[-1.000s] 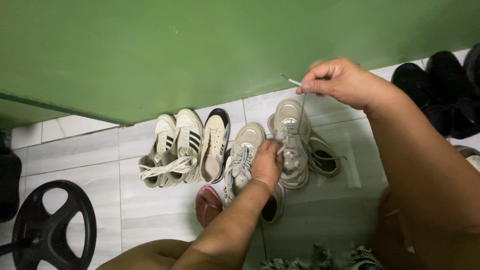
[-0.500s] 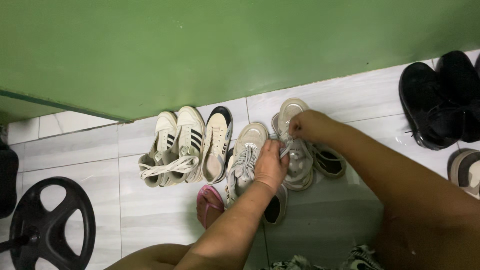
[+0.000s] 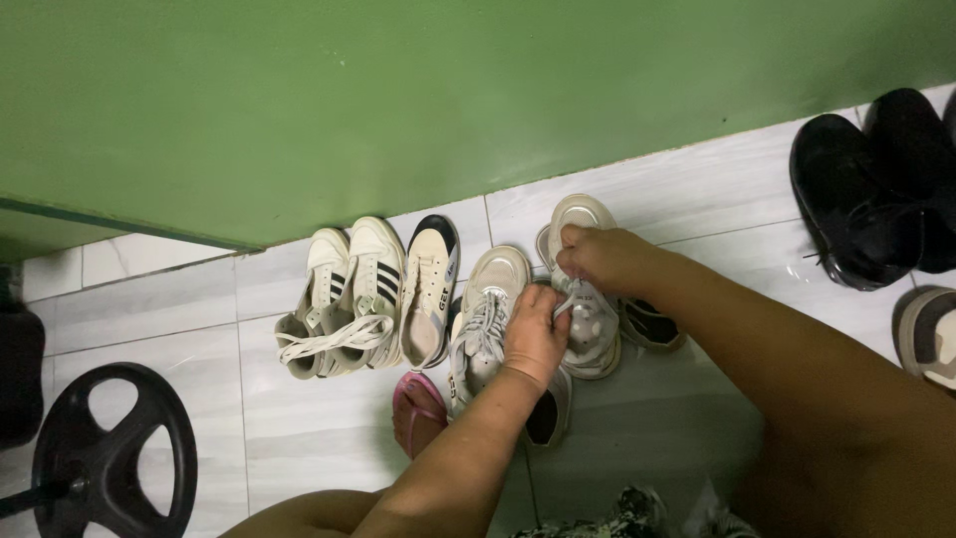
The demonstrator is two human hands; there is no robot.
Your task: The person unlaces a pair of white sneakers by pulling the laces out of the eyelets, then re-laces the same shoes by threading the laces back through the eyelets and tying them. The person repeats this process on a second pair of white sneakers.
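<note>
**Both hands working at the laces of a grey sneaker**

At the far left we are seeing a black wheel-shaped stand (image 3: 110, 453) lying on the pale tiled floor (image 3: 179, 309). Next, a pair of white sneakers with black stripes (image 3: 344, 299) is sitting toe-first at the green wall (image 3: 398, 100), with a cream shoe with a black toe (image 3: 431, 289) just beside it and a pink sandal (image 3: 413, 408) below. We are resting our left hand (image 3: 535, 334) on a grey laced sneaker (image 3: 483, 314), its fingers curled and pinching the lace (image 3: 564, 304) of the neighbouring grey sneaker (image 3: 588, 319), which is standing between our two hands, toe towards the wall. Our right hand (image 3: 602, 257) is lying over that shoe's toe end, fingertips pressed together on the laces. At the far right, black shoes (image 3: 876, 189) are sitting well apart.
</note>
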